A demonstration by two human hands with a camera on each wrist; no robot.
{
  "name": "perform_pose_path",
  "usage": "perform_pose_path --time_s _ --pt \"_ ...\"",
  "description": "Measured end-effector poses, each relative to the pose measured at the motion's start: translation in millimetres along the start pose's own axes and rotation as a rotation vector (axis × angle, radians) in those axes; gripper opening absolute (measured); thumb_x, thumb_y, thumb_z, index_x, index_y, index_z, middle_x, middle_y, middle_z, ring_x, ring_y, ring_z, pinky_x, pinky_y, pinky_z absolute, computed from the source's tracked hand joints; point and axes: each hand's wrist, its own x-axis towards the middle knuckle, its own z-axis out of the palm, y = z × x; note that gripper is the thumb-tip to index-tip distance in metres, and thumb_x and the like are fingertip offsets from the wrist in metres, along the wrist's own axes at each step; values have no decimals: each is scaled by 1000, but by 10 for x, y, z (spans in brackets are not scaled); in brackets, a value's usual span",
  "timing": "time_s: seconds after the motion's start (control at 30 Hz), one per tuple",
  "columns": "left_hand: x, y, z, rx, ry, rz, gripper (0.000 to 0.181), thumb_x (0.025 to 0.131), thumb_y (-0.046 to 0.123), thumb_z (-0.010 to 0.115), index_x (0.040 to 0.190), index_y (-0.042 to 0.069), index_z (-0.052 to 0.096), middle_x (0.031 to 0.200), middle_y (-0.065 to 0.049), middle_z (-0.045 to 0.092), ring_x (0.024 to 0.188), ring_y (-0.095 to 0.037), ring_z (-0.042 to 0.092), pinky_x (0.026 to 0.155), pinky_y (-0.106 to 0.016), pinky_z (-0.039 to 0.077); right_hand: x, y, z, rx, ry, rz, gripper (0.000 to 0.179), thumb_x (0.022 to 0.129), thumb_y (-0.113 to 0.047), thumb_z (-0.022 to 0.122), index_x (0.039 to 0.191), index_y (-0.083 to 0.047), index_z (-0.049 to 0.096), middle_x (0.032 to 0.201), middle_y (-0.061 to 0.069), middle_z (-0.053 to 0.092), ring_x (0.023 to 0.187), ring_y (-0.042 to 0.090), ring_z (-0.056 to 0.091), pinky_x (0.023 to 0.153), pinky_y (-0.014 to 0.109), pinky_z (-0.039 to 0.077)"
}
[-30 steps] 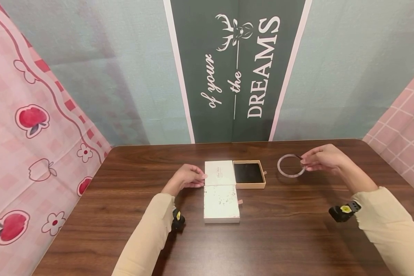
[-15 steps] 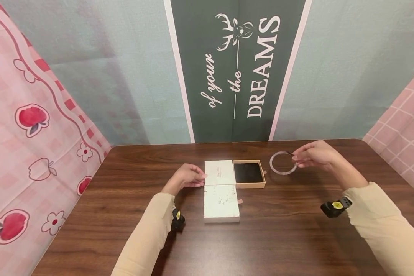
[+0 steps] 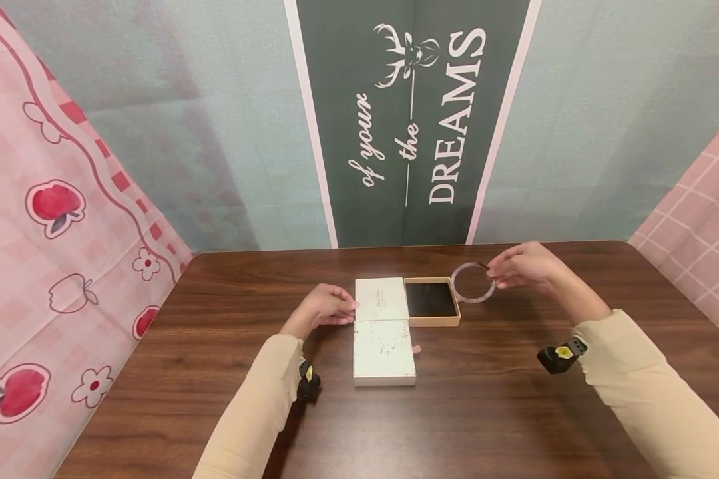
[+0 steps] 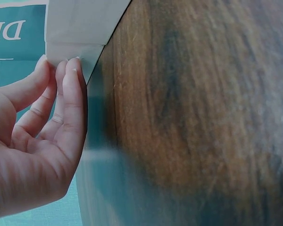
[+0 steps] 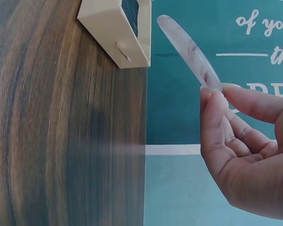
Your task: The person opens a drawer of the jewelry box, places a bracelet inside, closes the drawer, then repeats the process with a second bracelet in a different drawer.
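With thumb and fingertips, my right hand [image 3: 524, 268] pinches a pale, translucent bangle [image 5: 190, 49] with brownish streaks. In the head view the bangle is raised, its left side overlapping the right edge of an open drawer [image 3: 457, 313] with a black lining [image 3: 431, 300]. This drawer sticks out rightward from a white gift box sleeve [image 3: 380, 299] with small print. At the sleeve's left edge my left hand [image 3: 326, 306] holds it, thumb on the top and fingertips against the side, as the left wrist view also shows. A ribbon pull [image 5: 122, 51] shows on the drawer's front.
A second white box [image 3: 384, 352] with a speckled lid lies directly in front of the sleeve, a pink ribbon tab [image 3: 417, 349] at its right side. Both stand on a dark wooden table [image 3: 485, 412]. A printed cloth backdrop [image 3: 245, 133] hangs behind the table's far edge.
My right hand has carried the bangle leftward and slightly up, from right of the drawer to its right edge. The left hand and both boxes have stayed in place.
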Motion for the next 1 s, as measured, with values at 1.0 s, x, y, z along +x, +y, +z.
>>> perform_pose_path --time_s 1.0 --pt "1 4 8 -14 1 -17 13 83 2 65 90 -7 59 70 -10 60 59 -15 62 61 -26 54 125 -18 317 -9 -5 -6 33 84 7 57 108 26 45 76 13 65 59 14 62 64 32 55"
